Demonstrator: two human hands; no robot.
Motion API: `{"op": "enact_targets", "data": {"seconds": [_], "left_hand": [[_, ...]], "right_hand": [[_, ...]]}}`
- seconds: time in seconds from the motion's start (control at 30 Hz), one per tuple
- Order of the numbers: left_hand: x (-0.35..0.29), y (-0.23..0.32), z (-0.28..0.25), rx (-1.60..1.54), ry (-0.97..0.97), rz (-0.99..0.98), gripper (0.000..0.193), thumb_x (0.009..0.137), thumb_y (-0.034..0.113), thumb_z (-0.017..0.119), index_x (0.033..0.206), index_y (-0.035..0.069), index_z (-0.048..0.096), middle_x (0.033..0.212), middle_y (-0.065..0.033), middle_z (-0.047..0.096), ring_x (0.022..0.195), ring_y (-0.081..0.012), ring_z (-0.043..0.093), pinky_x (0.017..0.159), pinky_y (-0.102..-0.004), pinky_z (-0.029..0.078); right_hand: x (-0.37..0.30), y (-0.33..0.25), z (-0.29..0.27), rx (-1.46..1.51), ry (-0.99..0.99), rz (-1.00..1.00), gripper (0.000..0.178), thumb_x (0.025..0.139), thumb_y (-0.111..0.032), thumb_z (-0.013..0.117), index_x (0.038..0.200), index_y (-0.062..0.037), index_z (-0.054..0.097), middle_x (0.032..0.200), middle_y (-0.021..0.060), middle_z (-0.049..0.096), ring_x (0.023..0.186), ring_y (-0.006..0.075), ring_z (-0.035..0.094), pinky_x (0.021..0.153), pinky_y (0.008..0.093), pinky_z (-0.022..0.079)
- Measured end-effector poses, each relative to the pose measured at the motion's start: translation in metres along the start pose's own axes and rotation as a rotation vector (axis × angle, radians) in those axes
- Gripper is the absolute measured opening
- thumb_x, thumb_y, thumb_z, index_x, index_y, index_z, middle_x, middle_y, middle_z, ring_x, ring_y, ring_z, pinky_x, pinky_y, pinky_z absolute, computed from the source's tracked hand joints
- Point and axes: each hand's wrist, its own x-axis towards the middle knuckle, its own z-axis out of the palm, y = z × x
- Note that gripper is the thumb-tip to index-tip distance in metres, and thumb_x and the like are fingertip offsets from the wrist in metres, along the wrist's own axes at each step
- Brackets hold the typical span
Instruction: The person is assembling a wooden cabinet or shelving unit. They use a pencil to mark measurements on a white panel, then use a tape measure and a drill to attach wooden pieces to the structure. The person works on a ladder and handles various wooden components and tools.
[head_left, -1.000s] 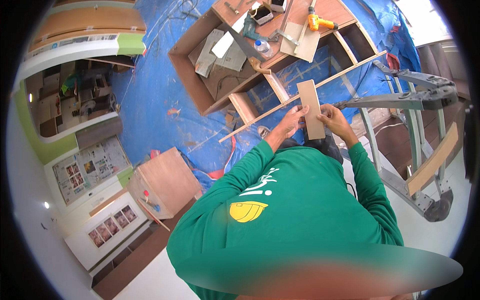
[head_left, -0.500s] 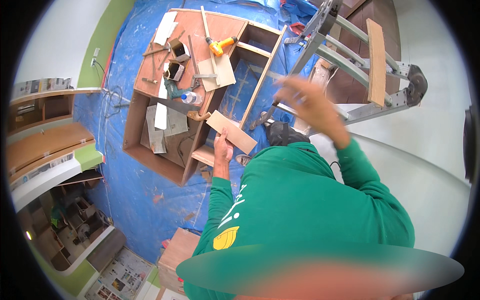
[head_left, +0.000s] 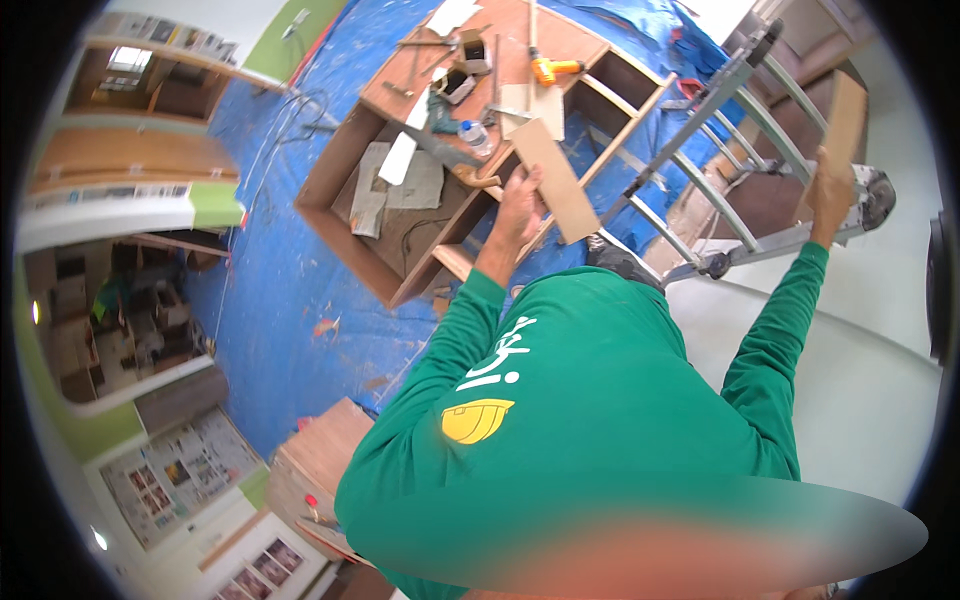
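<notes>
My left hand (head_left: pixel 519 210) is closed on a short, pale wooden board (head_left: pixel 562 190), held at a slant above the cabinet frame, with the thumb on its face. Out to the right, my right hand (head_left: pixel 830 198) is wrapped round the lower part of a longer, light brown wooden plank (head_left: pixel 846 108). This plank lies across the aluminium stepladder (head_left: pixel 722 195); whether it still touches the rails I cannot tell. Close to my left hand, a handsaw (head_left: pixel 470 174) with a wooden handle lies on the cabinet's edge.
A low wooden cabinet (head_left: pixel 330 200) stands on blue sheeting (head_left: pixel 270 330). Its top bears an orange drill (head_left: pixel 548 70), a water bottle (head_left: pixel 475 137), a hammer (head_left: pixel 425 42) and small boxes (head_left: pixel 455 84). Behind me at left is another wooden box (head_left: pixel 325 450). A white wall rises at right.
My right hand has reached out to the right and taken hold of the plank on the ladder. My left hand keeps the short board, now turned steeper. The whole view has swung round.
</notes>
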Motion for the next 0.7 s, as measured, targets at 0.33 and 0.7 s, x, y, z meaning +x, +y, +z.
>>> {"op": "enact_targets", "data": {"seconds": [0.33, 0.7], "left_hand": [[-0.024, 0.022, 0.038, 0.067, -0.032, 0.012, 0.033, 0.113, 0.033, 0.052, 0.138, 0.012, 0.05, 0.124, -0.0034, 0.067, 0.117, -0.0182, 0.067, 0.101, -0.0416, 0.055], [-0.034, 0.025, 0.079, 0.042, -0.264, 0.065, 0.054, 0.109, 0.021, 0.059, 0.157, 0.005, 0.039, 0.149, -0.0112, 0.056, 0.131, -0.0227, 0.059, 0.11, -0.0409, 0.051]], "right_hand": [[-0.21, -0.225, -0.086, 0.856, -0.564, -0.268, 0.046, 0.097, -0.029, 0.074, 0.127, -0.0001, 0.056, 0.103, 0.0174, 0.065, 0.094, 0.025, 0.066, 0.083, 0.0414, 0.053], [-0.269, -0.235, -0.004, 0.941, -0.978, -0.364, 0.055, 0.096, -0.027, 0.071, 0.141, 0.0022, 0.056, 0.126, 0.0233, 0.066, 0.115, 0.0352, 0.065, 0.099, 0.0451, 0.053]]}}
